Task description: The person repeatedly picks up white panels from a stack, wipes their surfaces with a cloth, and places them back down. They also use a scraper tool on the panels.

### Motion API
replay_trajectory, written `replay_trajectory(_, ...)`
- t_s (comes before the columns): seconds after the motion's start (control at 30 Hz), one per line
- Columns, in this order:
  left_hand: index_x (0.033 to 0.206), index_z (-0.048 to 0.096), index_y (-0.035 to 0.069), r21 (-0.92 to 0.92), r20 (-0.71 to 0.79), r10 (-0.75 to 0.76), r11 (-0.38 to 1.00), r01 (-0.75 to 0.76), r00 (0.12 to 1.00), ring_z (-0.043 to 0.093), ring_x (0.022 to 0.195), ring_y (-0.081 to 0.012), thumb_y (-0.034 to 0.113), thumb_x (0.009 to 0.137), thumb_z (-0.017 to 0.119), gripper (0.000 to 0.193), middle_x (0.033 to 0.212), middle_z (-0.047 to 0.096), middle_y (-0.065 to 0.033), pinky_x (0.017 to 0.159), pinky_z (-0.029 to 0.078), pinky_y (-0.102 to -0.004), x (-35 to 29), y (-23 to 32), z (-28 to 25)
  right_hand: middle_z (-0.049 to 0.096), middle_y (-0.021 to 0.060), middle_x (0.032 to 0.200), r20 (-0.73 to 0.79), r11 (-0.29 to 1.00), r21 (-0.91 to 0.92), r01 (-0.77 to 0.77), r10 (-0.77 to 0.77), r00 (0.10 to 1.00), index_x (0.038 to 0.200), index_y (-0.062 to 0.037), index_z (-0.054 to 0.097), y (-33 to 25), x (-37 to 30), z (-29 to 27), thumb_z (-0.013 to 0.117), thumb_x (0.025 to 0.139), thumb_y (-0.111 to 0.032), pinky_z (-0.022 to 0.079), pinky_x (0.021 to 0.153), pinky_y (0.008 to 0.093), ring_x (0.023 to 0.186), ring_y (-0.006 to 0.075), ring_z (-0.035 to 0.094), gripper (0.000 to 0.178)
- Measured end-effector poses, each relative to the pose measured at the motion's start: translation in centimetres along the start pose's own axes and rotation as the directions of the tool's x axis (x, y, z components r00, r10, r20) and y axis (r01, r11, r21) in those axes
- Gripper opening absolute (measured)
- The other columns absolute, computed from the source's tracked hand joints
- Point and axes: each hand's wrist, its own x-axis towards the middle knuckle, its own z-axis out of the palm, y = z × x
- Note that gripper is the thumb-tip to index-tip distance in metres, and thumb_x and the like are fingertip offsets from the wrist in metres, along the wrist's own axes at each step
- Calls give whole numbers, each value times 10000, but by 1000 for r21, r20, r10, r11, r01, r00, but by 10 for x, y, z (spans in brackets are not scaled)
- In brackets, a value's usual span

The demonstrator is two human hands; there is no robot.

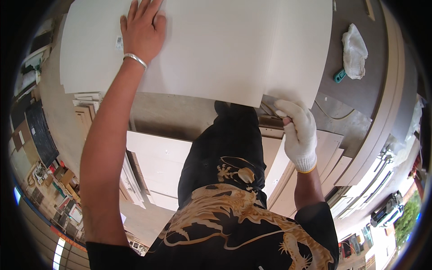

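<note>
My left hand (143, 32), bare with a silver bangle at its wrist, lies flat with fingers spread on a large white board (207, 49). A small printed label (119, 43) is stuck on the board next to it. A narrower white board section (297, 49) lies to the right, past a straight seam. At that section's near edge is my right hand (299, 132), in a white knit glove with a yellow cuff. Its fingers curl toward the thumb, whose bare tip pokes out of the glove. Whatever lies between those fingers, if anything, is hidden.
On a dark brown board (333, 85) at the right lie a white cloth or glove (354, 51) and a teal tool handle (339, 75). Pale panels (162, 157) are stacked low around my legs. A thin cable or strip (335, 118) curves beside my right hand.
</note>
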Motion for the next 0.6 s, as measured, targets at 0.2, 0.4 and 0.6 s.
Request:
replay_trajectory(0.2,1469,535,125,11,-76,22,1000,-22,997,359,1467,-451,136,961,474,512,1569,451,-175,1223,220,-611,-1,6,-1,617,120,872,45,987,-159,16,-9,999,1161,-29,663,-4,4,21,515,772,108,485,727,408,748,301,582,438)
replay_trajectory(0.4,1442,557,120,-4,-113,20,1000,-20,993,387,1454,-433,121,955,478,494,1549,481,-164,1214,248,-598,-1,7,1,697,94,895,59,993,34,-115,113,992,1120,-32,660,0,-27,37,540,720,119,495,711,381,708,273,601,444)
replay_trajectory(0.6,1433,565,114,-49,-118,30,998,-36,993,402,1444,-426,112,950,490,488,1539,492,-174,1220,254,-574,-4,-2,4,685,70,871,111,987,-99,-127,138,984,1101,-21,667,33,-78,16,639,812,69,533,716,296,772,163,651,305)
